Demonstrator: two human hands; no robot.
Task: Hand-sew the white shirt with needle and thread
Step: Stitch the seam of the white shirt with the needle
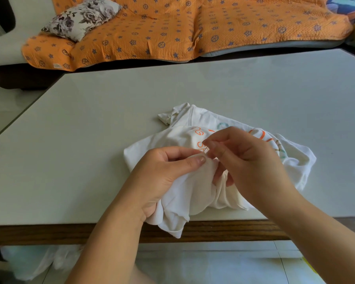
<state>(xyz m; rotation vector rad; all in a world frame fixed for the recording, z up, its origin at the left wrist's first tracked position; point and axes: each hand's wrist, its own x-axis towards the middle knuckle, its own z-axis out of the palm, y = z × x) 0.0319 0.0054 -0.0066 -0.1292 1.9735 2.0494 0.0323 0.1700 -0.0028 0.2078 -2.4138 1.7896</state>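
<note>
My left hand [162,177] grips a bunched fold of the white shirt [195,191], thumb pressed flat on top of the cloth and the other fingers curled beneath it. My right hand [248,160] is raised just beside it, thumb and forefinger pressed together in a fine pinch; the needle and thread are too small to make out, so I cannot tell what the pinch holds. The remaining right fingers curl loosely against the fabric. The shirt lies crumpled at the near edge of the tabletop [90,140], its orange and teal print partly hidden behind my right hand, and one corner of cloth hangs over the wooden front edge [49,234]. Beyond the far edge stands a sofa under an orange patterned cover [193,27], with a floral cushion [80,17] at its left end. Below the near edge, pale crumpled plastic [43,263] lies on the tiled floor [213,267].
</note>
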